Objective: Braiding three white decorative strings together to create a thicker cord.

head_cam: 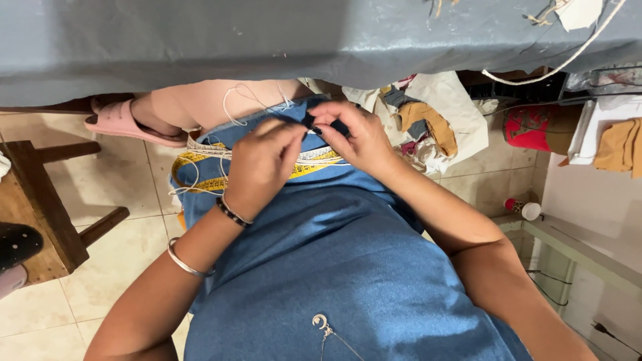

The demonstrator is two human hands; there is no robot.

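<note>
My left hand (261, 164) and my right hand (358, 137) meet over my lap, fingertips pinching a small dark piece of blue fabric (309, 120) between them. White thread (234, 100) loops away from the pinched spot toward the left. A yellow and white measuring tape (194, 160) lies across the lap under my left hand. Blue cloth (334, 261) covers my lap and body. My left wrist wears a dark bead bracelet and a silver bangle.
A grey-blue covered table edge (267, 40) runs across the top. A pink slipper (124, 124) rests on the tiled floor. A wooden stool (40, 200) stands at left. Fabric scraps (428, 124) lie in a heap at right, near a red container (528, 127).
</note>
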